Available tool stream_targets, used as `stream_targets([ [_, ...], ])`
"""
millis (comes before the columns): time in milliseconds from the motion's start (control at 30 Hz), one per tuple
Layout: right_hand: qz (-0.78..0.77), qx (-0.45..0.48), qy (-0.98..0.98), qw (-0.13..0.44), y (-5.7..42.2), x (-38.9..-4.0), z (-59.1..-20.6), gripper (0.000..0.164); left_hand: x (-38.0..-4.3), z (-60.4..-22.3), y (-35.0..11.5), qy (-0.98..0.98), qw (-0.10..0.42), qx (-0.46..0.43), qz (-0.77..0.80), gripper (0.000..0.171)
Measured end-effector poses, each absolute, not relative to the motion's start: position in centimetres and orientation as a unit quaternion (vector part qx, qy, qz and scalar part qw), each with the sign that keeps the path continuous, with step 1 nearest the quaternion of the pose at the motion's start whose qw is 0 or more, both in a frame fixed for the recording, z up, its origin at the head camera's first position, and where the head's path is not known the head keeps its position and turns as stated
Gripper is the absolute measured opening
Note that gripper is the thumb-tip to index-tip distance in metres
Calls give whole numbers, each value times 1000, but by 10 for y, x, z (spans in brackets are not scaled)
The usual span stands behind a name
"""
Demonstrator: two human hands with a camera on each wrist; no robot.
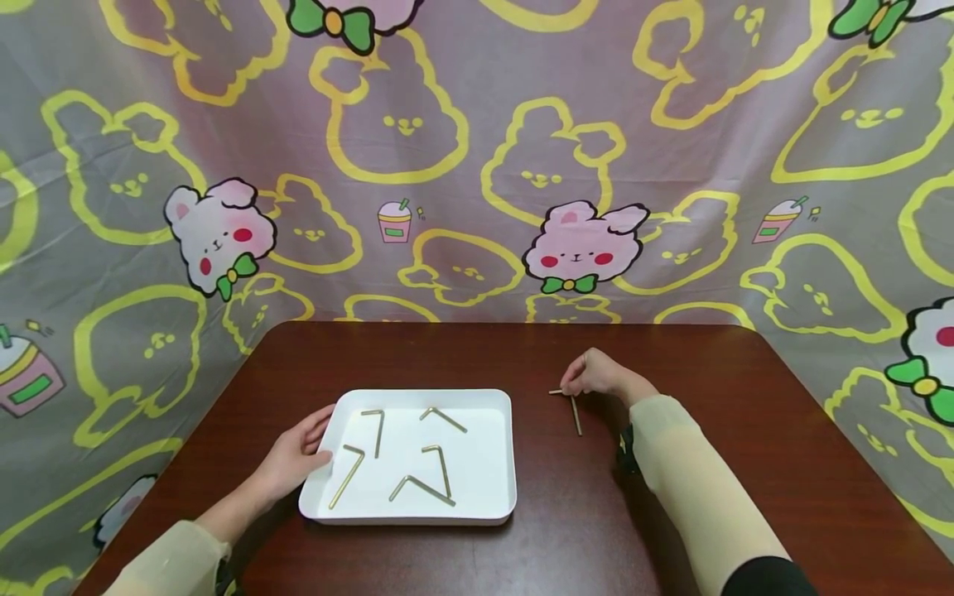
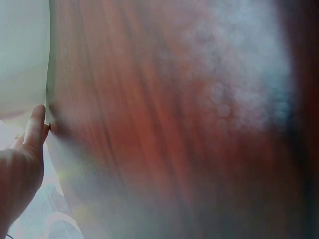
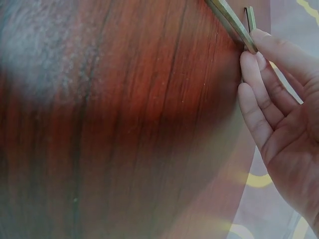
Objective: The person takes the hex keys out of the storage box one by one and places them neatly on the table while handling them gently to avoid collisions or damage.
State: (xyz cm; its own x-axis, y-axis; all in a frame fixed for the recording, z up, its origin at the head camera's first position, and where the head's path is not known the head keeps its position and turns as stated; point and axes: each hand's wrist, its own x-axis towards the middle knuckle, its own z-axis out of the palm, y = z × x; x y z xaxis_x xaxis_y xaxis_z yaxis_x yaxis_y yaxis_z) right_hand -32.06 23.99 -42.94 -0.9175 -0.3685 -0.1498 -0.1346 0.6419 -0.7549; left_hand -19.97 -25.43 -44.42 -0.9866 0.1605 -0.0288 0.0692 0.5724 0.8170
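Note:
On the table to the right, my right hand (image 1: 596, 374) pinches an L-shaped hex key (image 1: 576, 415) near its bend, between thumb and fingertips. Its long arm points toward me and its short arm to the left. The right wrist view shows this brass-coloured hex key (image 3: 232, 22) close over the wood, with the bend at the fingertips. My left hand (image 1: 294, 451) grips the left side of a white tray (image 1: 480, 447), thumb at the rim. Inside the tray, several similar hex keys (image 1: 379, 434) lie spread apart at different angles.
The brown wooden table (image 1: 537, 546) carries the tray left of centre. A patterned cloth (image 1: 462, 124) with rabbit drawings hangs behind the table's far edge and along both sides.

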Motion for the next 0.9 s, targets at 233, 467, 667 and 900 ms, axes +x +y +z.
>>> stream_targets([
  [233,-389,-137,899,144,240,-321,-431,10,-201,-446,-255,887,47,63,455,68],
  [467,-381,-142,903,140,240,-322,-433,4,-202,-446,-255,885,45,68,458,68],
  [667,-380,-146,903,140,239,-321,-431,4,-202,-446,-256,885,48,60,459,68],
  [900,-376,-142,906,131,240,-320,-431,4,-202,-446,-256,886,48,60,458,68],
])
